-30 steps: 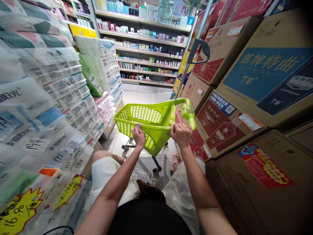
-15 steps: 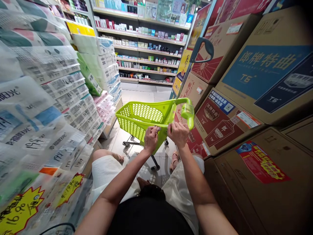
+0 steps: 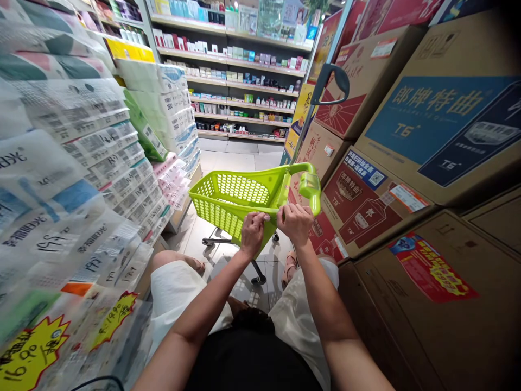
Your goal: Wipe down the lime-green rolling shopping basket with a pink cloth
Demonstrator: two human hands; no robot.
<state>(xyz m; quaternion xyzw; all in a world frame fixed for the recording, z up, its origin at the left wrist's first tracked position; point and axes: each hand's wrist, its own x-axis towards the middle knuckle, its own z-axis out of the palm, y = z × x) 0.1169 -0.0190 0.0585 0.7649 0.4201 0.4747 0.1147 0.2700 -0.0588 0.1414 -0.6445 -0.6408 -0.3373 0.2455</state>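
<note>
My left hand [image 3: 253, 232] is closed, fingers curled and pinched together, against the near side of a lime-green shopping cart [image 3: 220, 215], just below its rim. Close to its right is my right hand [image 3: 296, 222], also closed, at the cart's corner under the handle end. A narrow gap separates the two hands. Whatever lies between the fingers of either hand is hidden or too small to make out. The cart's basket has perforated walls and stands on dark wheeled legs in front of my knees.
Stacked tissue packs [image 3: 101, 163] with price signs rise on the left. Cardboard boxes [image 3: 439, 130] are piled high on the right, with a grey upright handle [image 3: 319, 89] beside them. Shelves [image 3: 228, 81] of small goods stand across the tiled floor [image 3: 228, 155].
The whole view has shifted slightly. Both hands stay closed by the cart's side, the left fingers turned a little toward the right hand.
</note>
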